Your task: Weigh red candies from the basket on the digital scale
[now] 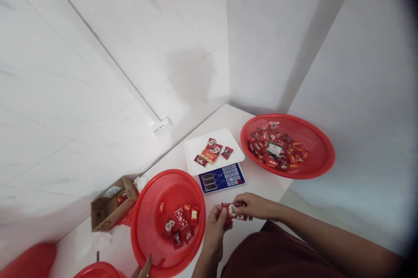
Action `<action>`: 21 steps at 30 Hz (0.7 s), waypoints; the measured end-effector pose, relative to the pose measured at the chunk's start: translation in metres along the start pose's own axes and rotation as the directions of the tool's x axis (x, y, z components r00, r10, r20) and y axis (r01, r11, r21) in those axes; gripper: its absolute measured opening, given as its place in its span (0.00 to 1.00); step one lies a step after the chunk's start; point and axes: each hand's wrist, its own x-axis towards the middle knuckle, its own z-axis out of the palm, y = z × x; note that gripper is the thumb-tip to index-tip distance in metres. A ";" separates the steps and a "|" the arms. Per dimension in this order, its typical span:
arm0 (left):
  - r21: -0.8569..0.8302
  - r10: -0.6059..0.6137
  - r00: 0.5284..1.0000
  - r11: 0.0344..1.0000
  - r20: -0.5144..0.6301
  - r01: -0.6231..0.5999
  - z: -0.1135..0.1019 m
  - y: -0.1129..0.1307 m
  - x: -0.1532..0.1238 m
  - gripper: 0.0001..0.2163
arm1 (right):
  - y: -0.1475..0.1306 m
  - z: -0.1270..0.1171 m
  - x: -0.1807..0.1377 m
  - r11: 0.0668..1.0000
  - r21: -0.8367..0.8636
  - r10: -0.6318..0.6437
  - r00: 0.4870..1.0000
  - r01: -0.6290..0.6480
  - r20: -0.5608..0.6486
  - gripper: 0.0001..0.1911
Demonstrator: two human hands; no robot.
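My left hand [215,225] is closed around small red wrapped candies [232,210] with a white round mark, in front of the scale. The fingers of my right hand [256,206] pinch the other end of these candies. How many are held I cannot tell, as my fingers cover part of them. Just beyond my hands is a digital scale [222,178] with a blue keypad panel. On its white weighing tray [192,149] lie several red candies [227,152] and a yellow-and-red packet [208,156].
A red mesh basket [318,149] of wrapped candies stands at the right. Another red basket [146,208], holding fewer, is at the left, with another person's hand [145,268] at its rim. A cardboard box [114,215] sits behind it. A wall socket [161,126] is above the table.
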 end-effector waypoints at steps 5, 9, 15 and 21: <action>0.000 -0.029 1.000 1.000 0.013 0.029 -0.002 0.000 0.001 0.17 | 0.007 0.002 0.001 1.000 -0.008 -0.015 0.998 0.015 -0.057 0.10; -0.011 -0.042 0.998 0.999 0.038 0.042 -0.001 0.002 0.002 0.15 | 0.006 0.000 -0.001 1.000 -0.011 -0.027 0.998 0.026 -0.061 0.08; 0.001 -0.077 0.996 0.997 0.039 0.077 0.004 0.006 0.006 0.15 | 0.009 -0.003 -0.003 0.999 0.034 -0.007 0.996 0.010 -0.094 0.09; 0.043 -0.114 0.991 0.993 0.073 0.111 0.004 0.006 0.009 0.14 | 0.008 -0.007 -0.002 0.993 0.115 0.029 0.981 -0.007 -0.191 0.12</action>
